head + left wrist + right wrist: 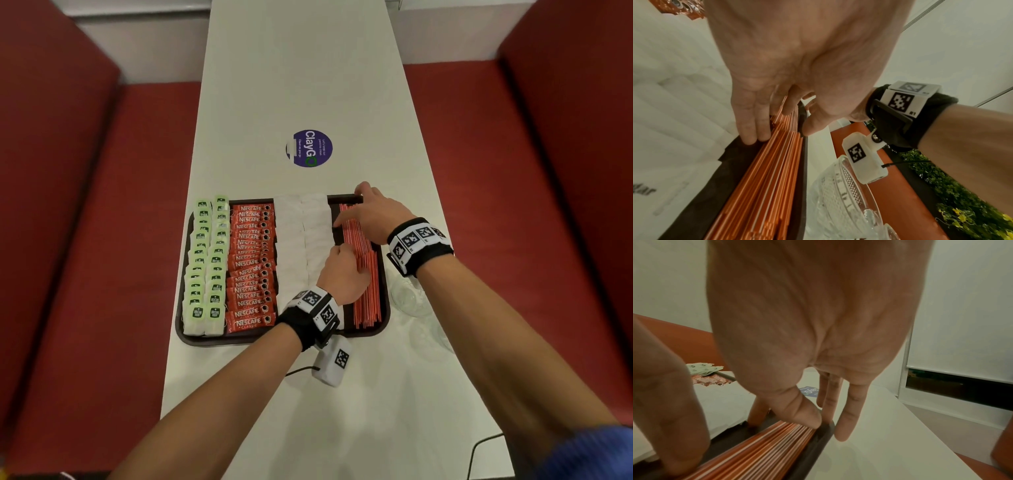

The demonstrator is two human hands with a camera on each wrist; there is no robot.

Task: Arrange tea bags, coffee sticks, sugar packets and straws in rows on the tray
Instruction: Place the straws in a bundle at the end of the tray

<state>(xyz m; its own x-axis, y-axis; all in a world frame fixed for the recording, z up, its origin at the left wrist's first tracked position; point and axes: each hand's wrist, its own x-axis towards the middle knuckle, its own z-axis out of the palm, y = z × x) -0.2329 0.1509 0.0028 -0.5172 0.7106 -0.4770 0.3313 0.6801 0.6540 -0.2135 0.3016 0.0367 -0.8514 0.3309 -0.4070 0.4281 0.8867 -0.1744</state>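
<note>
On the tray's [384, 310] right side, both hands, left [343, 277] and right [376, 212], grip released, press flat on light, slippery straws [367, 294], best squared from the sides.

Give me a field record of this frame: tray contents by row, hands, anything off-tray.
tray: dark, on white table
rows left to right: tea bags; Nescafe coffee sticks; sugar packets; red straws
left hand: straight fingers press straws' left edge
right hand: at tray's far right corner, touching straws' far ends
off-tray: cut-glass bowl right of tray; ClayGo sticker beyond it
</note>
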